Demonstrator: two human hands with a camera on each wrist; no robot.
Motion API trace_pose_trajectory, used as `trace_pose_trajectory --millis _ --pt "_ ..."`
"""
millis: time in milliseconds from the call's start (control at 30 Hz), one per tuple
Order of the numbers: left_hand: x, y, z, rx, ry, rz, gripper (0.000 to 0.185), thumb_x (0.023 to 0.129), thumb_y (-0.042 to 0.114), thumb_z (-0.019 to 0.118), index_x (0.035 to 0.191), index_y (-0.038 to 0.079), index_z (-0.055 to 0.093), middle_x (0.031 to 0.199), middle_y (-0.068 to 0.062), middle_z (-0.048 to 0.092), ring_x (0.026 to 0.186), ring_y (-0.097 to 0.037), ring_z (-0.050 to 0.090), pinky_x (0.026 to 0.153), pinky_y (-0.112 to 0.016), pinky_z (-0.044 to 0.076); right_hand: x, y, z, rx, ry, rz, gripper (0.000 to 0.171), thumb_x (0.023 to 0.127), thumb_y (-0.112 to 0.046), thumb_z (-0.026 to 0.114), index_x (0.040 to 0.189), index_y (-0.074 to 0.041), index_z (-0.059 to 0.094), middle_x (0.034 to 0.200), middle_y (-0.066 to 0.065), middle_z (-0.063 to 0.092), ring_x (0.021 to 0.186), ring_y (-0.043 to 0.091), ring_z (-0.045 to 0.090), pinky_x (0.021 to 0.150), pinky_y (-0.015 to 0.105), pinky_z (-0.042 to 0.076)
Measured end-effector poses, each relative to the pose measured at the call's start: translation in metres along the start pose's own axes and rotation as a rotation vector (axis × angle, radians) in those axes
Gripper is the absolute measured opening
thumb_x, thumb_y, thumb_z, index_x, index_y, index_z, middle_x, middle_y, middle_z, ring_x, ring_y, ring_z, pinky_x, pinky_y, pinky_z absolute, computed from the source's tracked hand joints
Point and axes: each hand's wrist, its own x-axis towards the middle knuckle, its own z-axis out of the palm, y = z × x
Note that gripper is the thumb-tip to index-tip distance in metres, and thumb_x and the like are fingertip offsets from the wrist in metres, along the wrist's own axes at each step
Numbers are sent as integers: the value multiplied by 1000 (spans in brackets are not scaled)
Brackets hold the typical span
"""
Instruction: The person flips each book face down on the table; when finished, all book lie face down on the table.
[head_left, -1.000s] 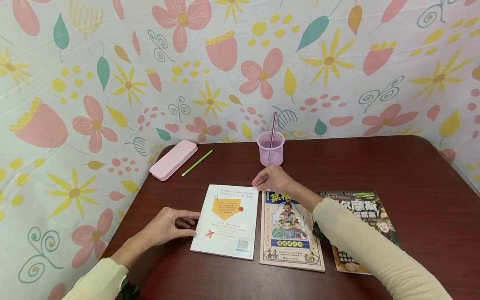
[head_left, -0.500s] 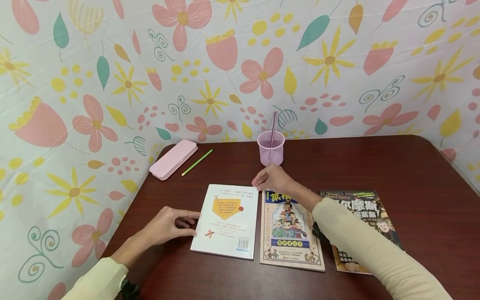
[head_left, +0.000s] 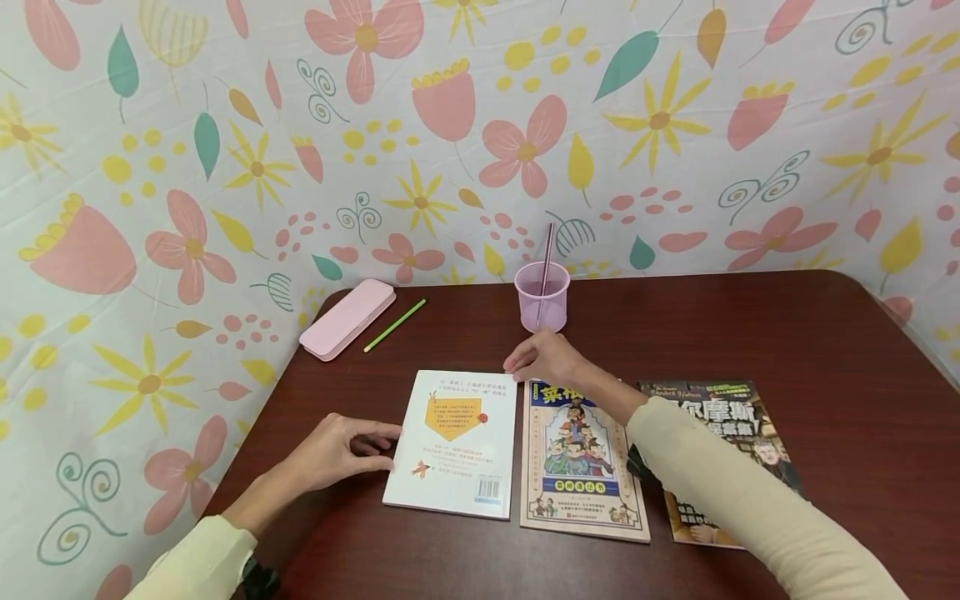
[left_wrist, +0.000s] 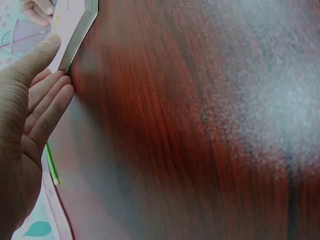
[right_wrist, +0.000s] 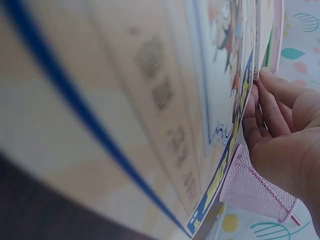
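A white paperback book (head_left: 453,450) with an orange badge and a barcode lies flat on the table. My left hand (head_left: 333,450) is at its left edge, with thumb and extended fingers against the side; in the left wrist view the fingertips (left_wrist: 64,92) meet a book corner. My right hand (head_left: 551,360) pinches the book's far right corner, its thumb and fingertips close together there. Beneath my right forearm lies a book with a cartoon cover (head_left: 581,467), just right of the white one.
A dark book (head_left: 772,454) lies farther right, partly hidden by my right sleeve. At the back stands a pink mesh pen cup (head_left: 542,304) with a striped pencil or straw. Back left are a pink pencil case (head_left: 347,319) and a green pencil (head_left: 395,325).
The white book has shifted very slightly right and toward me since half a second ago. Both hands keep nearly the same places.
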Motion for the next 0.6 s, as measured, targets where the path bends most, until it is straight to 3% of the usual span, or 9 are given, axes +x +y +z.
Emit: trace_pose_trajectory --millis 133,300,433,600 --pt "2 3 -4 108 45 -41 41 93 26 86 130 11 77 119 2 78 98 -8 75 83 -26 62 -6 1 -5 -26 -21 -45 24 93 4 79 117 5 78 111 15 79 108 31 75 93 41 62" --pt "10 5 -14 257 164 -68 43 95 25 83 134 10 74 123 2 77 103 -10 75 89 -38 62 -16 7 -14 -66 -27 -86 34 94 0 79 127 5 73 117 16 77 108 31 73 91 41 62" --pt "18 11 -20 317 234 -37 52 95 25 84 142 9 69 132 -2 74 112 -21 74 94 -46 60 -26 13 -22 -92 -32 -99 36 95 -3 80 129 5 72 118 16 77 100 27 71 88 40 62" --pt "34 25 -18 365 252 46 67 94 25 85 153 6 57 146 -9 65 128 -29 67 102 -49 56 -43 18 -30 -147 -19 -116 38 94 -4 81 130 4 72 121 17 75 101 27 68 89 43 60"
